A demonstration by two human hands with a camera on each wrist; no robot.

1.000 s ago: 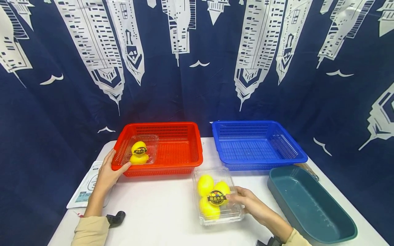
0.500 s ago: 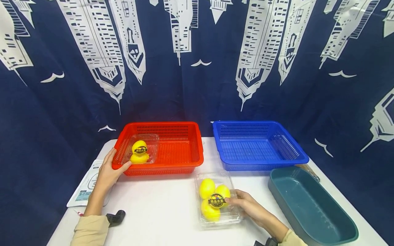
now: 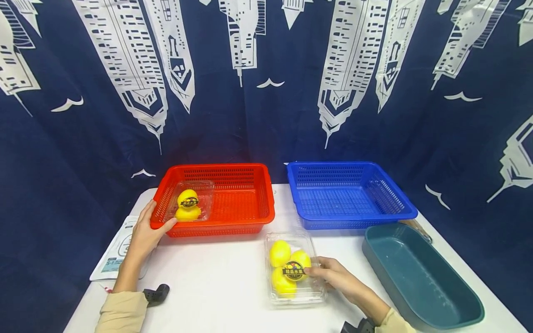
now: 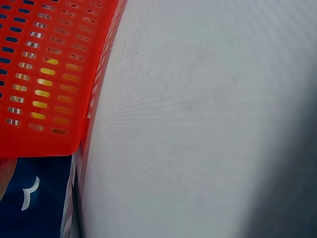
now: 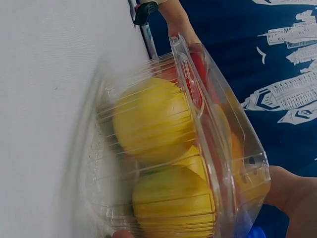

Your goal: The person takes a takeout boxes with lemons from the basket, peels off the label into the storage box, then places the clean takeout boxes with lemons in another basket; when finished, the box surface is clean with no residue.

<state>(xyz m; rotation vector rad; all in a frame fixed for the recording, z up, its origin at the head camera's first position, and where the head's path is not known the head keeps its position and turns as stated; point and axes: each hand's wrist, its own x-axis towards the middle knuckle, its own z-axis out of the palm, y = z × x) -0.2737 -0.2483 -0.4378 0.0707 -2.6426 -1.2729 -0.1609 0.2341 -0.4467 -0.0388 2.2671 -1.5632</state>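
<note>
Two clear plastic clamshell boxes hold yellow lemon-like fruit, and each lid carries a round dark sticker with a yellow band. The writing on the stickers looks like Chinese characters, too small to read.

The nearer clamshell box point(image 3: 294, 269) lies on the white counter point(image 3: 216, 282), in front of the gap between the two baskets. Three yellow fruits point(image 3: 279, 253) show through its lid. The right hand point(image 3: 333, 276) lies against the box's right side, thumb and fingers curled onto its edge, so the grip is closed on the box (the right wrist view shows the fingertips at the rim).

The second clamshell box point(image 3: 190, 202) sits in the front left corner of the red basket point(image 3: 241, 203), with two yellow fruits visible inside. The left hand point(image 3: 145, 233) holds that basket's front left corner, thumb hooked over the rim, grip clamped on it.

One blue basket point(image 3: 350, 194) stands to the right of the red one, close beside it but not touching. One teal tub point(image 3: 420, 277) lies at the counter's right edge. A printed sheet point(image 3: 113, 252) with small unreadable text lies under the left forearm. Behind hangs a navy curtain point(image 3: 266, 78) printed with white towers and birds.
</note>
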